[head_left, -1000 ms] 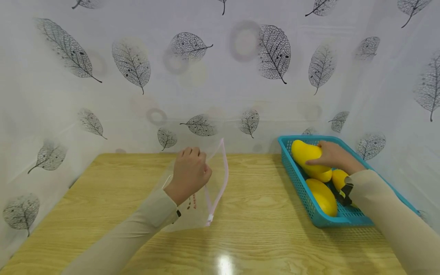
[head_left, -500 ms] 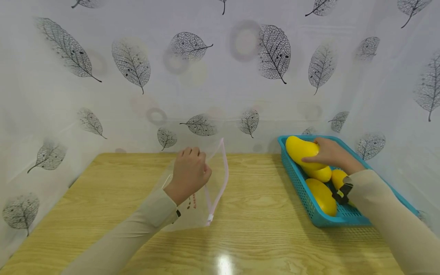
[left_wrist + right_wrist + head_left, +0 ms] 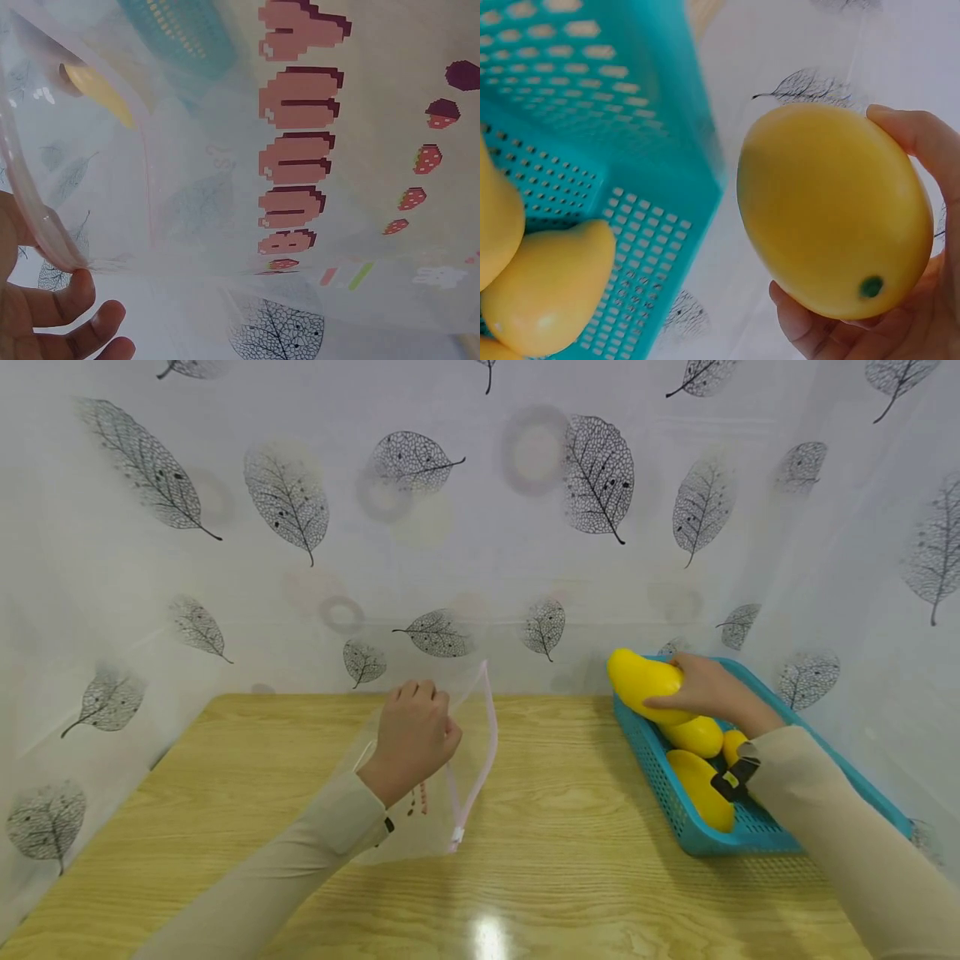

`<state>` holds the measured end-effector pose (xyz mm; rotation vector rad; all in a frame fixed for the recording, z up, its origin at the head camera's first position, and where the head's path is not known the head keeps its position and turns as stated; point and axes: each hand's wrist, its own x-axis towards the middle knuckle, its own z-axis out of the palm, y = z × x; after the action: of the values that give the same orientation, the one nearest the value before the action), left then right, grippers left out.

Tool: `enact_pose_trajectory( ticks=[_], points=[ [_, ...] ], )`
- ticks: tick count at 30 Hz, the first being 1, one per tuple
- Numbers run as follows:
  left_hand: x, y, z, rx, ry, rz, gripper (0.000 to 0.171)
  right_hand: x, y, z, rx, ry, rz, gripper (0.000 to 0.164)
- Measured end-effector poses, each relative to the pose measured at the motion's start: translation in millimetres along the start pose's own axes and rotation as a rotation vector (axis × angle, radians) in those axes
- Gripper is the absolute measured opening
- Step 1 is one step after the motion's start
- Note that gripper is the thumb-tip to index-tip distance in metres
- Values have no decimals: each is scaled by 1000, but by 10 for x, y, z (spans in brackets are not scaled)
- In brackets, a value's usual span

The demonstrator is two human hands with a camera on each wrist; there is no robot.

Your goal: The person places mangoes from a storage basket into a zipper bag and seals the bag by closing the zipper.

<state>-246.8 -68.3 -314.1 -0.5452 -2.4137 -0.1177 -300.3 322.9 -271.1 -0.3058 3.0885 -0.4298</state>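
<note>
My right hand [image 3: 701, 689] grips a yellow mango [image 3: 643, 683] above the far left part of the blue plastic basket [image 3: 648, 793]. In the right wrist view the held mango [image 3: 832, 214] shows a dark green stem spot, with thumb and fingers around its sides. My left hand [image 3: 416, 735] pinches the edge of a clear zip bag [image 3: 480, 752] with a pink zip strip, holding it up over the table with its mouth facing right. Pink lettering and small strawberry prints show on the bag [image 3: 300, 97] in the left wrist view.
Several more mangoes lie in the basket, among them one at the front [image 3: 701, 789] and one behind it [image 3: 693, 737]. The wooden table [image 3: 570, 827] runs up to a white leaf-patterned curtain [image 3: 480, 552] at the back and sides.
My right hand has lifted the mango and carried it up and left, out over the basket's left rim. The left hand and the bag have stayed in place.
</note>
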Motion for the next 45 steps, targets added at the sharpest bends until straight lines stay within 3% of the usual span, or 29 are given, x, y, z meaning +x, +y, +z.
enact_pose_trajectory(
  ticks=[4, 14, 45],
  points=[
    [-1, -1, -1, 7, -5, -1, 14, -1, -141, -19, 24, 13, -27, 65],
    [12, -15, 26, 21, 0, 3, 13, -11, -451, -54, 51, 11, -83, 67],
    [56, -17, 32, 0, 12, -23, 17, -74, -1017, 59, 194, -57, -201, 65]
  ],
)
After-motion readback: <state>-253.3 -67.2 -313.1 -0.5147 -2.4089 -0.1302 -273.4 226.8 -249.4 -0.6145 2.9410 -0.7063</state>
